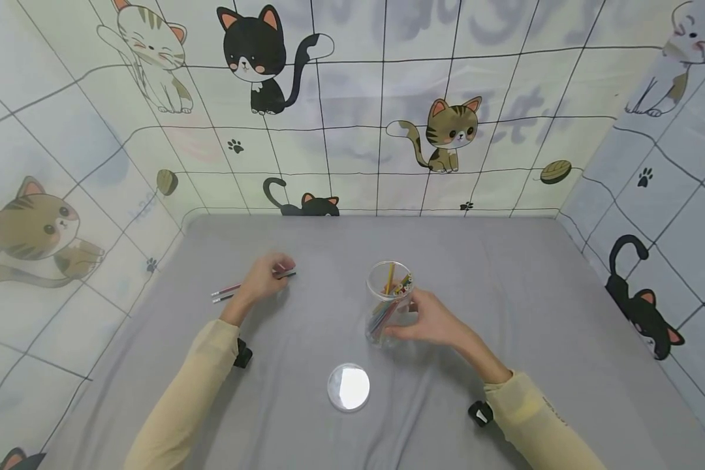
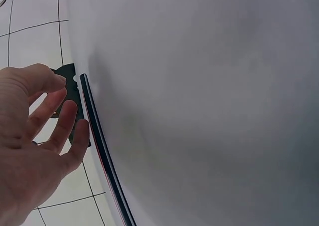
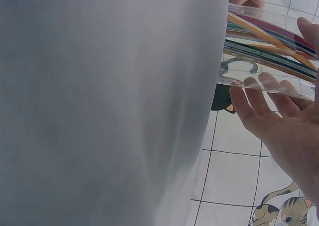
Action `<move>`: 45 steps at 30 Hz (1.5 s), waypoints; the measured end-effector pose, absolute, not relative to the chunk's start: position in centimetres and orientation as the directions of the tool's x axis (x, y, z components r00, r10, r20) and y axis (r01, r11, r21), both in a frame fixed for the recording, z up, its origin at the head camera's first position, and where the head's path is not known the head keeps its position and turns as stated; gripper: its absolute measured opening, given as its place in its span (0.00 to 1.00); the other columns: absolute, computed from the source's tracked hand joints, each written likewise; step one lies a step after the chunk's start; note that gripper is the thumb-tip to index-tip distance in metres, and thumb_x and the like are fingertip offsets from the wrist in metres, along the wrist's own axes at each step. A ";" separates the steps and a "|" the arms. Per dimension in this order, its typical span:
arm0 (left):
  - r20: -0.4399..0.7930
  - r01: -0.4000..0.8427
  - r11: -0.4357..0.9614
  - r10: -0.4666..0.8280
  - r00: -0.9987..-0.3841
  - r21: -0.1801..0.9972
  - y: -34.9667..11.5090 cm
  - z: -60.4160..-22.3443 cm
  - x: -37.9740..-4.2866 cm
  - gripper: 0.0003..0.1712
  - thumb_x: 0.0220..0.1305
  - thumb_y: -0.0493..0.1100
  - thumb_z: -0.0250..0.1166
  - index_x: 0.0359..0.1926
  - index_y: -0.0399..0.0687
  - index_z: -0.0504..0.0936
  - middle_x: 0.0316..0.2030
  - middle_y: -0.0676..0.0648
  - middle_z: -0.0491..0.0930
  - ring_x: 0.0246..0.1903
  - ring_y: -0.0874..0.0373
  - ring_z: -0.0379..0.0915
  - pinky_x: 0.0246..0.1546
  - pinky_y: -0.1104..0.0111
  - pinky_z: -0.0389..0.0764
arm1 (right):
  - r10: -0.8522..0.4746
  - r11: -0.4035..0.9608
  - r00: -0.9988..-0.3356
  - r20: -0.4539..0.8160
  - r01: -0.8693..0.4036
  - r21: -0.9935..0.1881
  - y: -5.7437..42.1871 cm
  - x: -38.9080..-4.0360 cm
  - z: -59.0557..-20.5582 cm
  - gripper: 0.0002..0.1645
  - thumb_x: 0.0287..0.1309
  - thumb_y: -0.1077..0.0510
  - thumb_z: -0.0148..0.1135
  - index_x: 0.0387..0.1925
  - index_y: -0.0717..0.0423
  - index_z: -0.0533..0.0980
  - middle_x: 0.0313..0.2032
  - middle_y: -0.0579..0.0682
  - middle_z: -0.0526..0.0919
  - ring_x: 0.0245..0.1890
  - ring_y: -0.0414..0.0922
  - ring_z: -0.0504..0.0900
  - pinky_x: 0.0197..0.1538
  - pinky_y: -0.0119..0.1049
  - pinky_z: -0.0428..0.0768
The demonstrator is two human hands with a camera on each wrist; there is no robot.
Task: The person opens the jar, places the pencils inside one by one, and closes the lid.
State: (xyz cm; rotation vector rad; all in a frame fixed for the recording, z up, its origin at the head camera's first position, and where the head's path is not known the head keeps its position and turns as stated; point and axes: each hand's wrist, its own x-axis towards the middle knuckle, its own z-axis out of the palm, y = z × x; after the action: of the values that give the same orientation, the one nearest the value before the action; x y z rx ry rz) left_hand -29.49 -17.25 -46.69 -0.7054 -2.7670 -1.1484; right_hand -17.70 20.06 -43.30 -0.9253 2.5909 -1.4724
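Note:
Two pencils, one reddish and one dark (image 1: 223,298), lie on the grey cloth at the left. My left hand (image 1: 264,277) is over their far end, partly covering them. In the left wrist view its fingers are loosely bent beside a dark pencil (image 2: 102,146), and nothing shows in its grasp. A clear plastic jar (image 1: 369,313) stands upright near the middle, holding several coloured pencils (image 1: 390,297). My right hand (image 1: 435,320) holds the jar from the right, thumb in front and fingers behind; in the right wrist view the fingers (image 3: 254,99) curve along its side.
A round clear lid (image 1: 350,388) lies on the grey cloth (image 1: 305,326) in front of the jar. Cat-printed curtains (image 1: 352,150) border the back and both sides of the surface.

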 end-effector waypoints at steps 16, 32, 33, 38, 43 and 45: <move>0.194 0.407 0.702 0.366 -0.910 0.584 -16.7 -47.1 -29.8 0.18 0.52 0.23 0.65 0.46 0.32 0.81 0.45 0.36 0.81 0.46 0.39 0.78 0.49 0.49 0.78 | -0.502 0.359 -0.820 0.274 -0.486 -0.797 20.6 -18.5 -45.0 0.31 0.44 0.62 0.80 0.52 0.59 0.77 0.46 0.49 0.84 0.45 0.43 0.80 0.49 0.45 0.81; 0.054 0.402 0.801 0.424 -0.904 0.444 -15.4 -46.2 -29.6 0.16 0.56 0.23 0.60 0.44 0.32 0.86 0.40 0.39 0.83 0.42 0.46 0.78 0.44 0.54 0.80 | -0.510 0.355 -0.819 0.263 -0.478 -0.803 20.7 -18.3 -44.7 0.31 0.46 0.59 0.80 0.53 0.57 0.77 0.46 0.48 0.84 0.45 0.45 0.80 0.50 0.47 0.80; 0.066 0.418 0.791 0.437 -0.897 0.446 -15.3 -45.8 -29.5 0.16 0.57 0.23 0.60 0.45 0.32 0.86 0.40 0.39 0.82 0.41 0.47 0.77 0.43 0.54 0.80 | -0.511 0.350 -0.816 0.269 -0.483 -0.802 20.7 -18.3 -44.8 0.31 0.46 0.58 0.80 0.53 0.56 0.77 0.46 0.47 0.84 0.45 0.45 0.80 0.50 0.47 0.80; 0.195 0.533 0.663 0.516 -0.834 0.526 -13.7 -41.9 -28.5 0.15 0.58 0.24 0.59 0.45 0.32 0.85 0.37 0.41 0.79 0.38 0.48 0.76 0.38 0.58 0.80 | -0.507 0.357 -0.814 0.283 -0.497 -0.791 20.8 -18.5 -44.8 0.31 0.45 0.56 0.80 0.53 0.53 0.77 0.46 0.44 0.84 0.46 0.44 0.80 0.49 0.46 0.81; 0.346 0.640 0.486 0.564 -0.750 0.596 -11.6 -37.1 -26.7 0.15 0.60 0.24 0.61 0.47 0.35 0.85 0.38 0.44 0.81 0.38 0.52 0.77 0.40 0.62 0.82 | -0.513 0.357 -0.814 0.271 -0.490 -0.795 20.8 -18.5 -44.9 0.32 0.45 0.58 0.80 0.53 0.54 0.76 0.47 0.46 0.84 0.46 0.45 0.80 0.50 0.46 0.81; 0.403 0.674 0.418 0.569 -0.717 0.609 -10.6 -35.4 -25.9 0.16 0.60 0.24 0.62 0.47 0.37 0.86 0.38 0.46 0.80 0.38 0.54 0.77 0.40 0.64 0.82 | -0.514 0.352 -0.814 0.270 -0.487 -0.799 20.7 -18.5 -44.9 0.32 0.45 0.58 0.80 0.53 0.55 0.76 0.47 0.47 0.84 0.46 0.45 0.80 0.50 0.46 0.81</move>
State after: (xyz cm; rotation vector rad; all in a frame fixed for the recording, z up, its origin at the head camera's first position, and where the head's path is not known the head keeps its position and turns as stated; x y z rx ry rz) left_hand -25.87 -10.65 -35.45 -1.1156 -2.5299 -1.1822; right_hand -18.50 20.74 -44.89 -0.9483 2.5606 -1.4974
